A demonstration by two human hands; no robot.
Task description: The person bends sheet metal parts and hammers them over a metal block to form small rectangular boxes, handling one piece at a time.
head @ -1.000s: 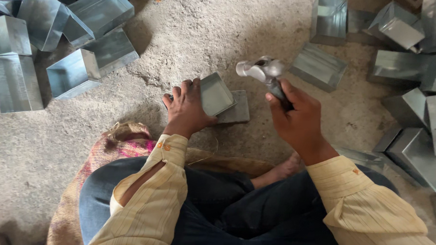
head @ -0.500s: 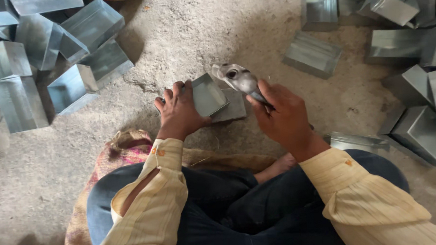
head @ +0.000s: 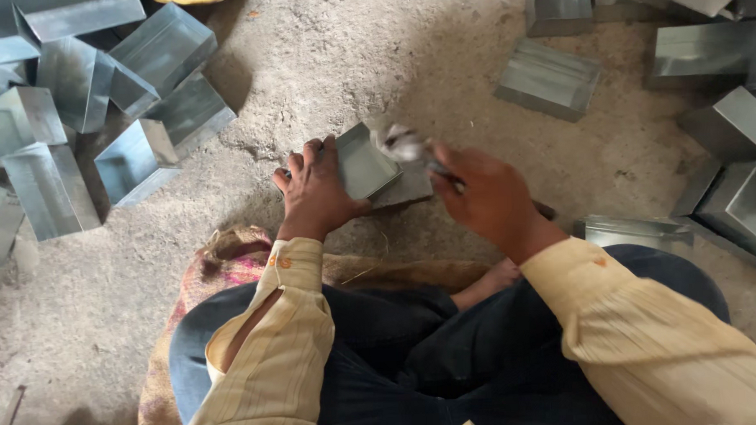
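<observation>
Left hand point(head: 317, 189) is clamped around the near-left side of a small folded sheet-metal tray point(head: 364, 161), pinning it tilted on a flat dark slab point(head: 406, 189) on the concrete floor point(head: 322, 64), right in front of the person's crossed legs. Right hand point(head: 486, 196) is fisted around a hammer point(head: 409, 144), head blurred just over the tray's right edge. My take: to do this well, keep the blows short and square on the folded edge, fingers well back from the rim, tray seated firmly on the slab. Finished-looking metal boxes are heaped toward the floor's top-left corner point(head: 73, 122) and along the right edge point(head: 727, 142), plus one loose piece point(head: 548, 79) nearby. Nothing really crowds the swing.
</observation>
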